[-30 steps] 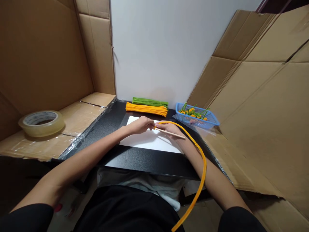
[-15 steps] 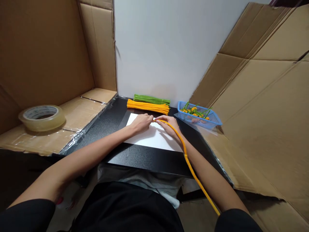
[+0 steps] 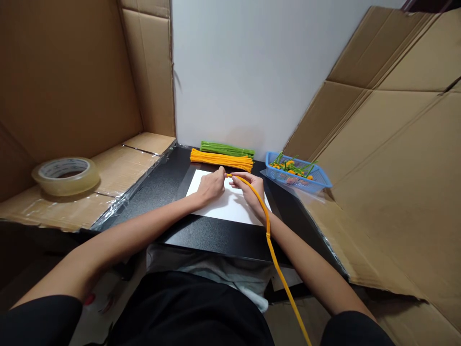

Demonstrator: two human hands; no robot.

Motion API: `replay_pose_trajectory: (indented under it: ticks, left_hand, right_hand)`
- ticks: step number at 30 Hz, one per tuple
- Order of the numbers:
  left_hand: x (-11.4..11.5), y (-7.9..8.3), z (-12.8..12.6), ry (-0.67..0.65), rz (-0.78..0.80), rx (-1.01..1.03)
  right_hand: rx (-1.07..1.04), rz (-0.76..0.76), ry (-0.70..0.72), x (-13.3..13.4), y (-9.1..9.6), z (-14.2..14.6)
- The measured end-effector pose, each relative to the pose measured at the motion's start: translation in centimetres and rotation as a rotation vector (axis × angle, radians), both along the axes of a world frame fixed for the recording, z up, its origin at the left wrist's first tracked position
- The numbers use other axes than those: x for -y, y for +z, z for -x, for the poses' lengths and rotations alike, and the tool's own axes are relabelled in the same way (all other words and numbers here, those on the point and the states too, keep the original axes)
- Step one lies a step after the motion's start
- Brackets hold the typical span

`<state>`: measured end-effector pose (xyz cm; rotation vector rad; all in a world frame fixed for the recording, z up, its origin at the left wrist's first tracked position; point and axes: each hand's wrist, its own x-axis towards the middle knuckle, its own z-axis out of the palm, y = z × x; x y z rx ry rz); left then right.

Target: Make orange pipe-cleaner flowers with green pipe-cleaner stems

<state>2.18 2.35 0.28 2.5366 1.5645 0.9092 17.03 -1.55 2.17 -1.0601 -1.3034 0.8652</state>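
Both hands meet over a white sheet of paper (image 3: 216,207) on a black table (image 3: 169,185). My left hand (image 3: 211,185) is closed, its fingertips pinching the far end of a long orange pipe cleaner (image 3: 268,235). My right hand (image 3: 250,188) is closed on the same pipe cleaner just beside it. The pipe cleaner runs from the fingers back over my right forearm and off the bottom of the view. A thin wooden stick seen earlier is hidden.
A bundle of orange pipe cleaners (image 3: 220,160) and a green bundle (image 3: 226,149) lie at the table's far edge. A blue basket (image 3: 297,175) with small orange and green pieces sits at the right. A tape roll (image 3: 66,175) rests on cardboard at the left. Cardboard walls stand on both sides.
The pipe cleaner's loop has dropped from an arch to lie straight along my right forearm. Both hands have shifted slightly farther away. The wooden stick is no longer visible.
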Motion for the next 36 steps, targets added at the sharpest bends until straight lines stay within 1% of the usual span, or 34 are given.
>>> replay_pose_trajectory:
  ticks: [3, 7, 10, 13, 15, 16, 19, 21, 22, 24, 28, 30, 31, 34, 36]
  left_hand:
    - [0.1, 0.1, -0.1, 0.021, 0.006, 0.024]
    - [0.3, 0.1, -0.4, 0.081, 0.071, 0.079]
    - [0.3, 0.1, -0.6, 0.076, 0.128, 0.152]
    - [0.3, 0.3, -1.0, 0.038, 0.21, 0.313]
    - [0.4, 0.4, -1.3, 0.0, 0.309, 0.471]
    - [0.4, 0.6, -1.4, -0.025, 0.383, 0.57]
    - [0.5, 1.0, -1.8, -0.109, 0.726, 0.952]
    - [0.7, 1.3, -1.9, -0.154, 0.925, 1.127]
    - [0.7, 1.5, -1.9, -0.173, 0.988, 1.164]
    - [0.7, 1.8, -1.7, -0.207, 1.056, 1.172]
    - [0.6, 2.0, -1.5, -0.285, 1.162, 1.29]
    - [0.5, 2.0, -1.5, -0.297, 1.18, 1.34]
    - [0.5, 1.9, -1.5, -0.297, 1.184, 1.349]
    - [0.4, 1.7, -1.6, -0.311, 1.186, 1.374]
    - [0.4, 1.5, -1.7, -0.34, 1.167, 1.391]
  right_hand:
    - [-0.154, 0.083, 0.031, -0.4, -0.4, 0.1]
    - [-0.246, 0.094, 0.083, -0.6, -0.8, 0.1]
    - [-0.236, 0.072, 0.083, -0.7, -0.9, 0.0]
    - [-0.181, 0.042, 0.078, -0.9, -1.0, -0.2]
    - [-0.139, -0.002, 0.075, -1.0, -1.1, -0.3]
    - [-0.12, -0.026, 0.076, -1.0, -1.1, -0.4]
    - [-0.07, -0.075, 0.091, -1.0, -1.0, -0.5]
    - [-0.054, -0.097, 0.108, -1.0, -1.0, -0.6]
    - [-0.052, -0.108, 0.114, -1.0, -1.0, -0.6]
    - [-0.068, -0.123, 0.106, -1.0, -1.2, -0.5]
    - [-0.149, -0.136, -0.019, -1.2, -1.6, -0.1]
    - [-0.22, -0.099, -0.041, -1.3, -1.7, -0.1]
    - [-0.263, -0.057, -0.017, -1.3, -1.8, -0.1]
    - [-0.391, 0.111, 0.134, -1.6, -1.8, -0.6]
    - [-0.444, 0.197, 0.212, -1.8, -1.8, -0.9]
